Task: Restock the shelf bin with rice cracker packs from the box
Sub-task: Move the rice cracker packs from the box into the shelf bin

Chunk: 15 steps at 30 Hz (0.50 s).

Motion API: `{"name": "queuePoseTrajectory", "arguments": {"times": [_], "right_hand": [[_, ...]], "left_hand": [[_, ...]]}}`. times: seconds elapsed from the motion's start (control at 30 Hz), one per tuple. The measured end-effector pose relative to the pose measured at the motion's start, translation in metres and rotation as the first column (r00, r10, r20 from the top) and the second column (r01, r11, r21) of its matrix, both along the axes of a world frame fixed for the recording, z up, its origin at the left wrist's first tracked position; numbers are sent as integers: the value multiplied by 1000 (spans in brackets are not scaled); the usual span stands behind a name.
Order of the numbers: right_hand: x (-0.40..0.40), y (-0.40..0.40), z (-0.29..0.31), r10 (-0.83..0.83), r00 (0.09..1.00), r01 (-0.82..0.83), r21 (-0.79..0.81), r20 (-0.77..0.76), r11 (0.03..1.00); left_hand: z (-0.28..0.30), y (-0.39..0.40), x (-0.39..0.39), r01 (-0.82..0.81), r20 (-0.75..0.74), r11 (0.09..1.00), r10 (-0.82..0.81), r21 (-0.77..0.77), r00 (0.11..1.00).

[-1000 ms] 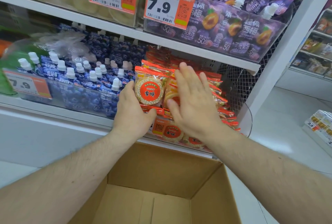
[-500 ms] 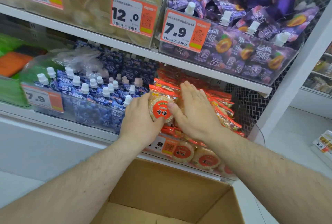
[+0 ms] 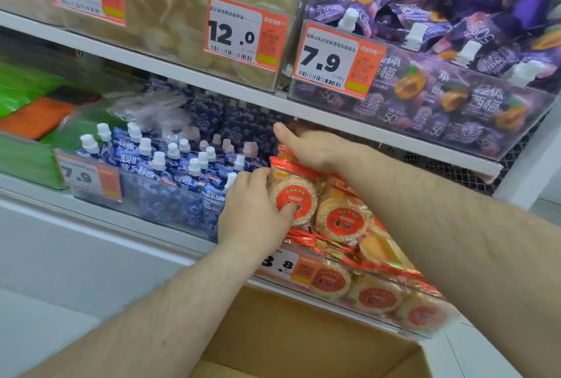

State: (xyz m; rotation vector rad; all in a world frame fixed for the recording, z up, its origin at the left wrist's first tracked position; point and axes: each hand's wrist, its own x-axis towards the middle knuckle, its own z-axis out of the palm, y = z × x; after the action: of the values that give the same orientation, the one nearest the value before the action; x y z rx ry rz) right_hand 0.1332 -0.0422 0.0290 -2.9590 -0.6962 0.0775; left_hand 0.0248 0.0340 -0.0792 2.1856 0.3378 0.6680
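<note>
A clear shelf bin (image 3: 391,317) on the lower shelf holds several rice cracker packs with red round labels. My left hand (image 3: 252,213) grips the front upright rice cracker pack (image 3: 293,195) at the bin's left side, thumb pressed on its red label. My right hand (image 3: 306,147) reaches deeper over the tops of the packs, fingers extended under the shelf above, resting on the stack. The brown cardboard box (image 3: 303,338) stands open below the shelf; the part of its inside in view holds no packs.
Blue spouted jelly pouches (image 3: 170,171) fill the bin to the left. Purple plum jelly pouches (image 3: 449,74) and pale snack bags (image 3: 194,13) sit on the shelf above (image 3: 212,80). Orange price tags hang on the bin fronts. A wire mesh panel (image 3: 516,147) closes the shelf's right end.
My right hand slid from the pack fronts up and back over the stack. My left hand kept hold of the front pack. The view moved closer and lower-right.
</note>
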Motion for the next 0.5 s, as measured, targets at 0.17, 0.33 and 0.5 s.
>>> {"name": "queuePoseTrajectory", "arguments": {"times": [0.17, 0.33, 0.5], "right_hand": [[28, 13, -10, -25, 991, 44, 149, -128, 988], [44, 24, -12, 5, 989, 34, 253, -149, 967], [44, 25, -16, 15, 993, 21, 300, -117, 954]], "left_hand": [[-1, -2, -1, -8, 15, 1000, 8, -4, 1000], [-1, -2, -1, -8, 28, 1000, 9, -6, 1000], [0, -2, -2, -8, 37, 1000, 8, -7, 999]]}}
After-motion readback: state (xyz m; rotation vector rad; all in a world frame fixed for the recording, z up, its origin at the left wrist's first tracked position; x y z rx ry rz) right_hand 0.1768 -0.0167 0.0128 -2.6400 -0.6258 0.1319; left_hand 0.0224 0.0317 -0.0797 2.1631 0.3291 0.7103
